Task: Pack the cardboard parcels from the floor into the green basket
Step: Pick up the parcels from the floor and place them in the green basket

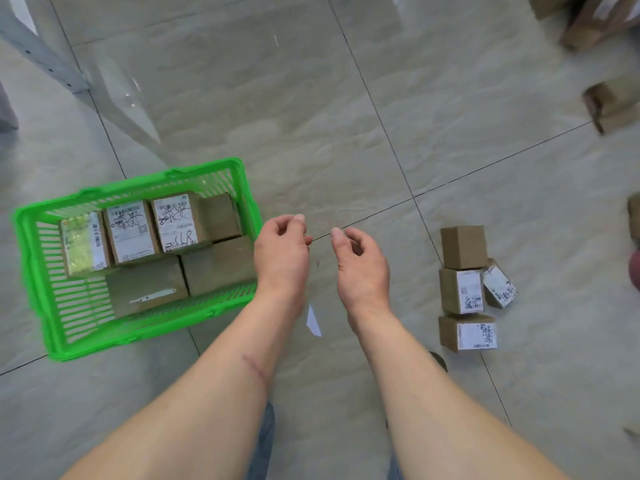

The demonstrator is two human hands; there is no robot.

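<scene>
The green basket (33,258) stands on the tiled floor at the left and holds several cardboard parcels, some with white labels facing up. My left hand (282,252) hovers just right of the basket's right wall, fingers loosely curled, holding nothing. My right hand (360,261) hangs beside it over the floor, also loosely curled and empty. To the right lie several small parcels in a cluster: a plain one (463,247), a labelled one (462,291), a tilted one (499,285) and another labelled one (467,332).
More cardboard boxes lie at the right edge (613,102) and the top right corner (595,19). A grey metal frame leg (41,53) stands at the top left. A small white scrap (313,322) lies on the floor between my forearms.
</scene>
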